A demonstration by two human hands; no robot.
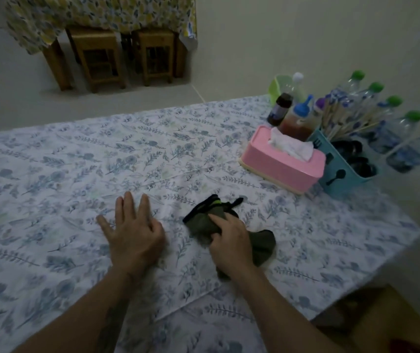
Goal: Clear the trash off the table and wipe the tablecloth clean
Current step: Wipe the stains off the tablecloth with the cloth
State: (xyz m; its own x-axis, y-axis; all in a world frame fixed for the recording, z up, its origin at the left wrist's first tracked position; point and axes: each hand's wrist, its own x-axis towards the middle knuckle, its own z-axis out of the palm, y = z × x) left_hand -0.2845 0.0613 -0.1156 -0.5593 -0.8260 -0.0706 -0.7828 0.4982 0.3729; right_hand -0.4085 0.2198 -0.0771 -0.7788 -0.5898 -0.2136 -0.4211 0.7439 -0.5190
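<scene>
A dark olive cloth (205,220) lies bunched on the floral tablecloth (76,161) near the bench's near right side. The right hand (229,240) presses on it, grip closed around its folds. Just left, the left hand (132,233) rests flat on the tablecloth, grip open, holding nothing. Far right stand a pink tissue box (280,164), a blue caddy (341,174), sauce bottles (298,118) and water bottles (407,149).

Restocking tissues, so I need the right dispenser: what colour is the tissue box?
Pink, with a cream base; the tissue box shows clearly in the head view.
</scene>
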